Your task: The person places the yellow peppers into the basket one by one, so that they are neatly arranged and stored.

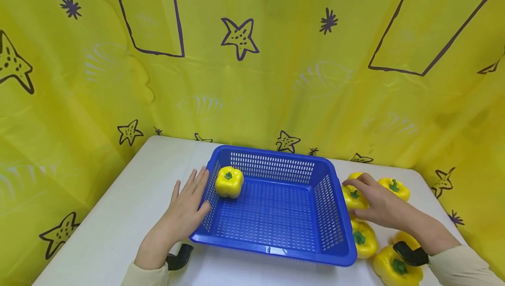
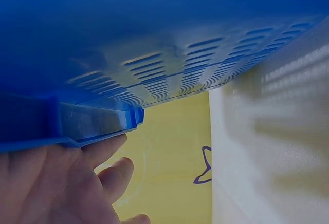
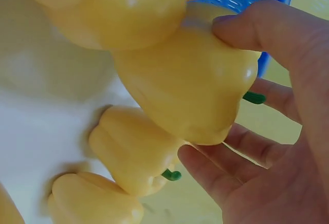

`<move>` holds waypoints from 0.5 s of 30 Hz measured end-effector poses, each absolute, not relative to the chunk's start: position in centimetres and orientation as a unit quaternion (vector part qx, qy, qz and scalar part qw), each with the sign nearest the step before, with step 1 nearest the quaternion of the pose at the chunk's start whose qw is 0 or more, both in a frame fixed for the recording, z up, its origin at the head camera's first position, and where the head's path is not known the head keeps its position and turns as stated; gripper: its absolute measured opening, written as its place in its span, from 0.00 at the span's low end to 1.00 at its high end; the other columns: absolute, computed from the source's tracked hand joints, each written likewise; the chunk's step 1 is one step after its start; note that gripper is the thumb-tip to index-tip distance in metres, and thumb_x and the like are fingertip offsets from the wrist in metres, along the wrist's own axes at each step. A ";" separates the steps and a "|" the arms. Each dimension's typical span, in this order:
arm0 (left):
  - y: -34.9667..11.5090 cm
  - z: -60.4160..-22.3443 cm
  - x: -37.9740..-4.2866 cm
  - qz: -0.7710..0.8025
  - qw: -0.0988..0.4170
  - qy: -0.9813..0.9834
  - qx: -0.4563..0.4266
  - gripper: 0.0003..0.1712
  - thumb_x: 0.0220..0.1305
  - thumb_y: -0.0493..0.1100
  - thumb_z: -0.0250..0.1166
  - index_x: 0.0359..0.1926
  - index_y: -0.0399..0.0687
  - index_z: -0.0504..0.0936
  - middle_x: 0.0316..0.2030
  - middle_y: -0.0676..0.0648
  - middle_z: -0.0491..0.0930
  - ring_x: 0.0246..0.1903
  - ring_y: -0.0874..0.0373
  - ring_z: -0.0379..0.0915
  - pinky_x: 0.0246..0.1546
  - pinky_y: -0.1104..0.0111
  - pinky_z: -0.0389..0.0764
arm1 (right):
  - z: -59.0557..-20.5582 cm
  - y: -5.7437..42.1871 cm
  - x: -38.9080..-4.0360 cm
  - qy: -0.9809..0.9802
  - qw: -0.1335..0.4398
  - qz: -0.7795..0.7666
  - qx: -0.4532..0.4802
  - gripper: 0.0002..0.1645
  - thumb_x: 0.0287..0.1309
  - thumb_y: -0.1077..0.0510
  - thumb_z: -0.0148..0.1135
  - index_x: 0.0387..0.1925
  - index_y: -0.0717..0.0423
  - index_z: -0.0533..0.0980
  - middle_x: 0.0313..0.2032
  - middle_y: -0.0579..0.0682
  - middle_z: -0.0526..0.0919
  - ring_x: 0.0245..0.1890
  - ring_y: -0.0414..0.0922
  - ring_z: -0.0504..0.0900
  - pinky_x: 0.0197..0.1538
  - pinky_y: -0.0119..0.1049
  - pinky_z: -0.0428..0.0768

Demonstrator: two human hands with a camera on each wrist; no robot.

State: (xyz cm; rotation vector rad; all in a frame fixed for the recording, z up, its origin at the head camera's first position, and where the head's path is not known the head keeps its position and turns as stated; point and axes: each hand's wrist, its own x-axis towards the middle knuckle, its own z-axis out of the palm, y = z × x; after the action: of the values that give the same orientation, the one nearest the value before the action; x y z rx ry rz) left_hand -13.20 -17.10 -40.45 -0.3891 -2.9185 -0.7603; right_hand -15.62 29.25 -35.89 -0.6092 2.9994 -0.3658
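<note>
A blue plastic basket (image 1: 272, 251) with slotted walls stands on the white table. One yellow bell pepper (image 1: 229, 185) sits inside it, in the left far part, green stem showing. My left hand (image 1: 182, 216) rests against the basket's left rim with fingers extended; in the left wrist view it touches the underside of the rim (image 2: 103, 134). To the right of the basket, my right hand (image 1: 382, 205) grips another yellow bell pepper (image 3: 185, 85), thumb on one side and fingers round the other. Its green stem (image 3: 254, 97) points towards the palm.
More yellow bell peppers lie right of the basket: one beyond the right hand (image 1: 393, 188), one against the basket's near right side (image 1: 364, 242), and others near the right wrist (image 1: 394, 270). A yellow patterned curtain (image 1: 276, 97) hangs behind the table (image 1: 118, 216).
</note>
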 end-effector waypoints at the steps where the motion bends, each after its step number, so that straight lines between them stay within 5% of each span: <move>1: -17.1 -40.5 -13.2 -0.249 0.050 -0.959 -0.128 0.42 0.65 0.43 0.54 0.78 0.41 0.50 0.79 0.42 0.47 0.78 0.39 0.38 0.72 0.33 0.34 | -35.8 29.3 -15.6 0.973 0.024 -0.116 -0.199 0.34 0.47 0.54 0.74 0.58 0.53 0.74 0.50 0.59 0.73 0.39 0.45 0.76 0.40 0.41 0.85; 6: -17.1 -40.5 -13.2 -0.251 0.051 -0.958 -0.128 0.42 0.66 0.44 0.55 0.78 0.42 0.50 0.79 0.43 0.47 0.78 0.39 0.39 0.72 0.33 0.34 | -35.3 29.4 -15.4 0.972 0.005 -0.109 -0.209 0.35 0.46 0.57 0.73 0.59 0.53 0.75 0.48 0.57 0.71 0.40 0.44 0.75 0.40 0.39 0.83; 15: -17.1 -40.5 -13.2 -0.251 0.052 -0.958 -0.127 0.42 0.65 0.44 0.55 0.78 0.41 0.50 0.79 0.42 0.47 0.78 0.39 0.39 0.72 0.33 0.34 | -34.5 29.6 -15.2 0.971 -0.006 -0.105 -0.213 0.36 0.46 0.59 0.72 0.60 0.54 0.74 0.56 0.61 0.75 0.50 0.57 0.78 0.51 0.58 0.82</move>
State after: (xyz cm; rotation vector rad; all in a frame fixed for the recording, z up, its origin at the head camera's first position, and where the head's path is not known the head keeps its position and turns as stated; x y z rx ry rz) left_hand -13.17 -17.15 -40.54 -0.3855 -2.9153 -0.7633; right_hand -15.22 29.61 -34.49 -0.6720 3.0638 -0.3311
